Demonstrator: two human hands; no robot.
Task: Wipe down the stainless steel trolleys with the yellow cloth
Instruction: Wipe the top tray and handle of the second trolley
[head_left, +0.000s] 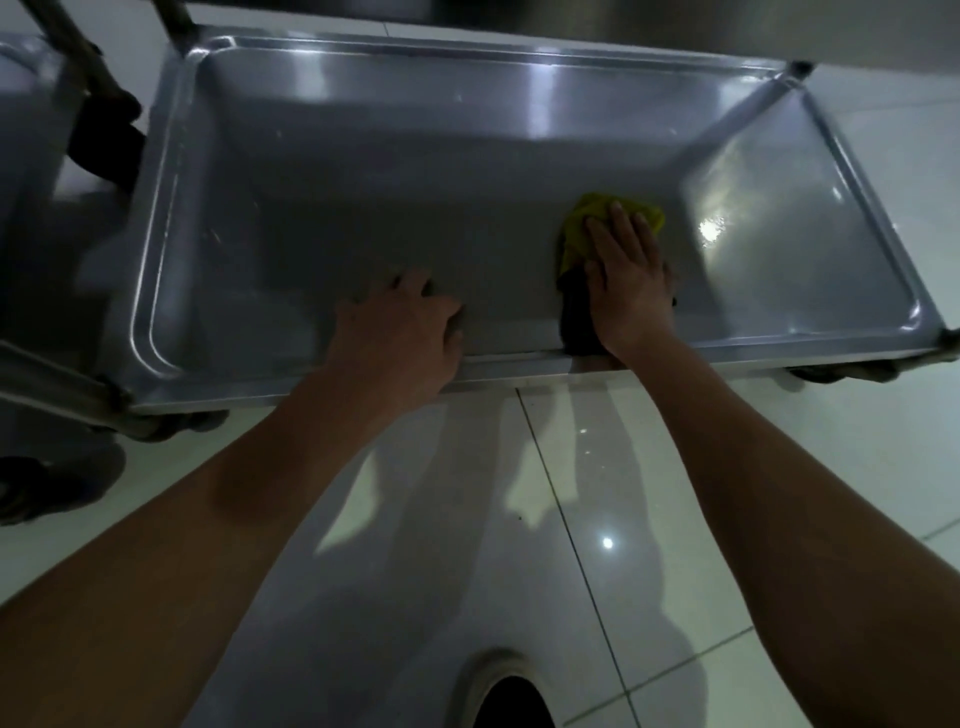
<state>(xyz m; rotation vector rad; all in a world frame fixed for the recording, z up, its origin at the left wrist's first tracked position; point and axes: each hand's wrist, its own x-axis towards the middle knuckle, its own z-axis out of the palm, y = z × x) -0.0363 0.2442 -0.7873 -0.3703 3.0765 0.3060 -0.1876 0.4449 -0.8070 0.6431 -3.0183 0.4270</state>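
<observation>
A stainless steel trolley shelf (363, 171) with a raised rim fills the upper half of the view. The yellow cloth (597, 218) lies on the shelf's right part, near the front rim. My right hand (626, 280) presses flat on the cloth with straight fingers, covering most of it. My left hand (402, 327) rests on the shelf just inside the front rim, left of the cloth, its fingers bent down onto the metal and holding nothing.
A second steel trolley (26, 130) stands at the left, with a dark castor (111, 140) between the two. Glossy white floor tiles (597, 519) lie below the shelf. A dark shoe (514, 701) shows at the bottom edge.
</observation>
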